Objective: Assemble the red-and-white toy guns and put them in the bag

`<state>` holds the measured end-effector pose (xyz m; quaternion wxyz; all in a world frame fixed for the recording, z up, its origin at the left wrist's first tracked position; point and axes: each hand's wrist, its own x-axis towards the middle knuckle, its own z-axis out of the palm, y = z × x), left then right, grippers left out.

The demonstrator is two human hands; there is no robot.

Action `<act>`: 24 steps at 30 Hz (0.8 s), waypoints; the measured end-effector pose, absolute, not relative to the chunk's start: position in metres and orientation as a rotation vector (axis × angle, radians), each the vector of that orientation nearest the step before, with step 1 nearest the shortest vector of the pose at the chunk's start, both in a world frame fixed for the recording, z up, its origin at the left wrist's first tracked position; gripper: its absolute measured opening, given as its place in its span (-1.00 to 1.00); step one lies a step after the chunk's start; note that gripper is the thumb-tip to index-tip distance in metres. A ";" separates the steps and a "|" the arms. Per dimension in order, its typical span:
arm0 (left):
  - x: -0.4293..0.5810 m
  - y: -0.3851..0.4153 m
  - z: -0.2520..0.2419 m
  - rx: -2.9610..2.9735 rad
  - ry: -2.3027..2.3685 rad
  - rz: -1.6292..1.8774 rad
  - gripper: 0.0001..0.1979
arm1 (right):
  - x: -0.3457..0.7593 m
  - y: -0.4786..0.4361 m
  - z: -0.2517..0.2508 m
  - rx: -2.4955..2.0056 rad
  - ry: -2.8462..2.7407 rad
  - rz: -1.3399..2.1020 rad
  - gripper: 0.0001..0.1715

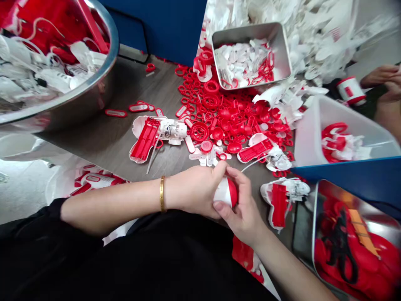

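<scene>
Pinching a red-and-white cap [226, 192] between left hand [194, 190] and right hand [242, 205], above a grey wood-grain worktop [119, 142] strewn with red rings [213, 100], before a blue partition [163, 25].

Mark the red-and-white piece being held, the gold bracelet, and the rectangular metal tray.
red-and-white piece [223, 191]: head view, on its white half.
gold bracelet [162, 193]: head view, middle of the band.
rectangular metal tray [250, 32]: head view, on its bare far wall.

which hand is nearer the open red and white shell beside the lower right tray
Right. The right hand is just left of the shell; the left hand is farther left, past the white and red piece both grip.
</scene>
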<state>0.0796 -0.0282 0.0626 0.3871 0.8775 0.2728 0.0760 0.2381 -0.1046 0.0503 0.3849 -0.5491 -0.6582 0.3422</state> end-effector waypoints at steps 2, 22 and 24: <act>0.070 -0.030 0.065 2.178 0.655 0.217 -0.27 | 0.239 -0.112 0.046 -1.382 -1.763 0.813 -0.29; 0.048 -0.013 0.048 2.347 0.875 0.074 -0.31 | 0.282 0.055 0.051 -2.136 -1.920 0.363 -0.62; 0.049 -0.015 0.052 2.343 0.870 0.012 -0.18 | 0.291 0.089 0.048 -2.220 -1.938 0.280 -0.66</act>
